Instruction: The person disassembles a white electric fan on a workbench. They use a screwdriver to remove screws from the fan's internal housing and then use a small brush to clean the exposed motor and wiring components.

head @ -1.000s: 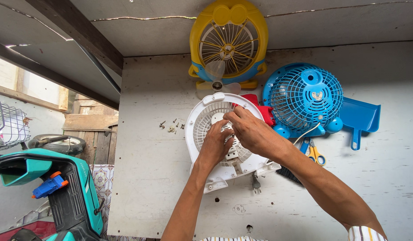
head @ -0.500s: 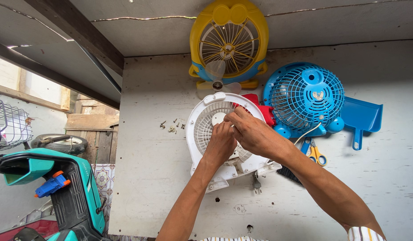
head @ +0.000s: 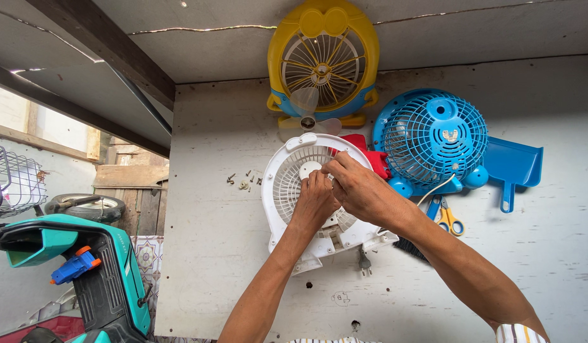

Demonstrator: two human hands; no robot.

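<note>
Seen from the head camera: left hand (head: 315,202) and right hand (head: 362,190), grips pinched together on the grille of a white fan (head: 306,194) lying mid-desk (head: 211,254), near screws (head: 243,181), below a yellow fan (head: 322,60), beside a blue fan (head: 433,136).

Screws (head: 243,182) left of grille fan (head: 287,209) — scissors (head: 447,218) right, scooter (head: 84,279) far left

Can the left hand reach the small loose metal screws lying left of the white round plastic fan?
Probably yes. The left hand rests on the white fan, and the screws lie on bare tabletop beside it, with nothing between.
</note>
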